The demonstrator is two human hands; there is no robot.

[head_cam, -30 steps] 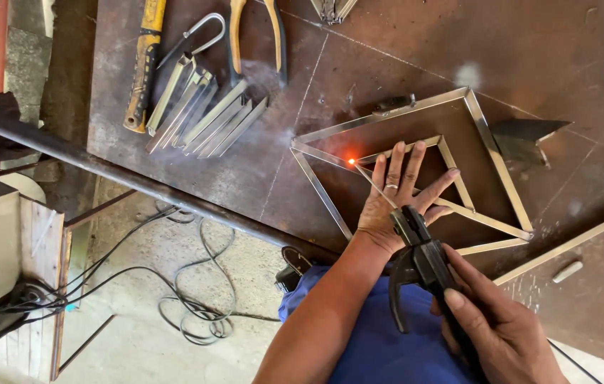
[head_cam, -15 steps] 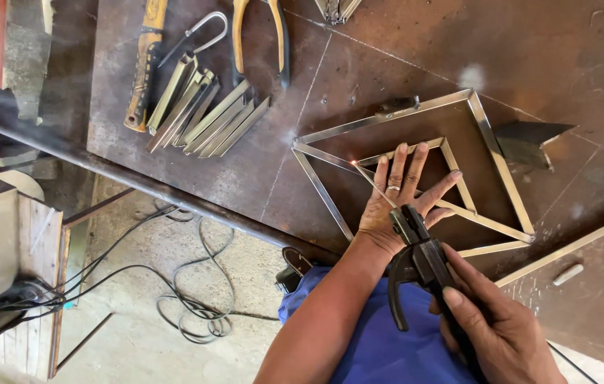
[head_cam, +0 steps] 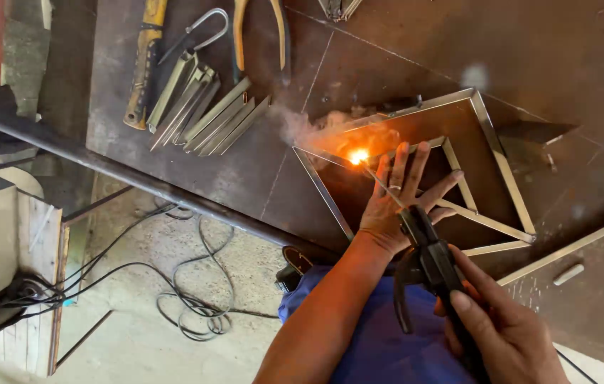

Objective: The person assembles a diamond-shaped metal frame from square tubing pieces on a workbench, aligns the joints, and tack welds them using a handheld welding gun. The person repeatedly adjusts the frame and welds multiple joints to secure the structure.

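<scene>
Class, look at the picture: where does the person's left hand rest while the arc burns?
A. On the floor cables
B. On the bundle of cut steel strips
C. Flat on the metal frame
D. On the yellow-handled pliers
C: the left hand lies spread on the metal frame, beside the bright spark.

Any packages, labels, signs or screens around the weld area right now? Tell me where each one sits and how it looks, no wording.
None in view: no package, label, sign or screen.
The steel table carries only bare metal: the angle-iron frame, a fan of cut strips, pliers.
The left hand presses the frame; the right hand holds the electrode holder.
</scene>
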